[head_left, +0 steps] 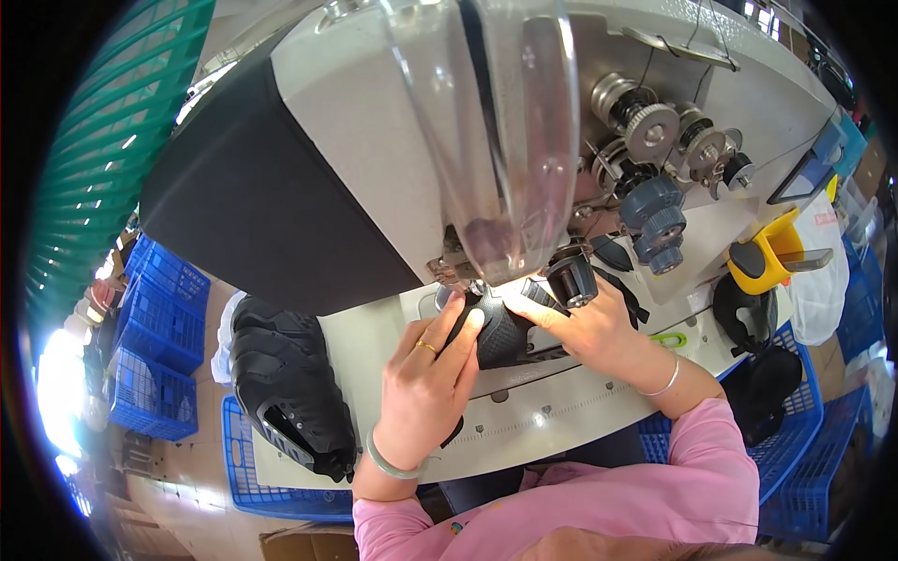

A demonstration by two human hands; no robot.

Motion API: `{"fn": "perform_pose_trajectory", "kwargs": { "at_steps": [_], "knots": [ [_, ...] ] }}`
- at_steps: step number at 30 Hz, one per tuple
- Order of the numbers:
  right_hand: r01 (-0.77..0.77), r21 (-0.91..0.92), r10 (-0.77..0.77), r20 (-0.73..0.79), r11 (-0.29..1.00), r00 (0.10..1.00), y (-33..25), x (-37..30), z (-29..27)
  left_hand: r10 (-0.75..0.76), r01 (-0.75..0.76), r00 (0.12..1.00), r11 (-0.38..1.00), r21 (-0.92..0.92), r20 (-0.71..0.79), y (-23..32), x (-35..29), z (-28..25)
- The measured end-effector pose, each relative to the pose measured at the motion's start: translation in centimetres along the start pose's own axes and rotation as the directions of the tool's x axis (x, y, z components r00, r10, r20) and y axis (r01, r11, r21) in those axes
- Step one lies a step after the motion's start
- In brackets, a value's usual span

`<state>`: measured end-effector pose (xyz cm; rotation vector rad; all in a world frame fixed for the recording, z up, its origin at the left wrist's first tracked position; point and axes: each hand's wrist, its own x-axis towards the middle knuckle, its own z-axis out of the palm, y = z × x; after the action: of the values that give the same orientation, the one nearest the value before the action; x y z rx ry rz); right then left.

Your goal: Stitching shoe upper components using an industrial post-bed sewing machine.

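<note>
Left hand (426, 374) pinches black textured piece (502, 342) under sewing machine (360, 159); right hand (599, 327), forefinger extended toward it, grip unclear.

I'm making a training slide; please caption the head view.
Left hand and right hand on a black textured piece at a sewing machine, stacked black pieces at left.

The sewing machine (360, 112) fills the upper middle of the frame, with tension knobs (652, 131) on its right part. Just below it, at the centre, the workpiece (502, 341) lies between the left hand (426, 374) and the right hand (594, 327), above the table (505, 425). A pile of pieces (285, 379) sits at the table's left end. Crates (159, 327) stand far left, below a grille (117, 140); a plastic bag (823, 271) is far right.
</note>
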<state>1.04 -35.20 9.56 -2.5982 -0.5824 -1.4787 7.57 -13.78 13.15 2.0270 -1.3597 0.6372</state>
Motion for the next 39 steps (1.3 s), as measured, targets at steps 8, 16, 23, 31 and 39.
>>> {"fn": "perform_pose_trajectory", "kwargs": {
  "at_steps": [8,16,23,31,39],
  "knots": [
    [-0.036,0.004,0.036,0.025,0.999,0.999,0.8,-0.3,0.6,0.013,-0.013,1.0,0.996,0.083,-0.009,-0.2,0.4,0.6],
    [-0.068,-0.053,0.069,0.016,0.996,0.997,-2.2,-0.5,-1.4,0.002,0.0,1.0,0.993,0.121,-0.015,-0.5,0.2,1.0],
    [-0.164,-0.083,0.168,0.054,0.983,0.984,-2.3,-2.0,1.6,-0.034,0.039,0.996,0.998,0.057,-0.084,-0.6,1.1,0.8],
    [-0.103,-0.054,0.104,0.01,0.993,0.995,-1.4,-1.4,1.7,-0.111,0.106,0.992,0.991,-0.077,-0.061,-0.6,1.1,0.4],
    [-0.146,-0.102,0.155,0.086,0.984,0.984,-2.6,-0.8,0.9,-0.033,0.033,0.999,0.999,0.014,-0.042,-0.4,0.4,0.5]
  ]
}}
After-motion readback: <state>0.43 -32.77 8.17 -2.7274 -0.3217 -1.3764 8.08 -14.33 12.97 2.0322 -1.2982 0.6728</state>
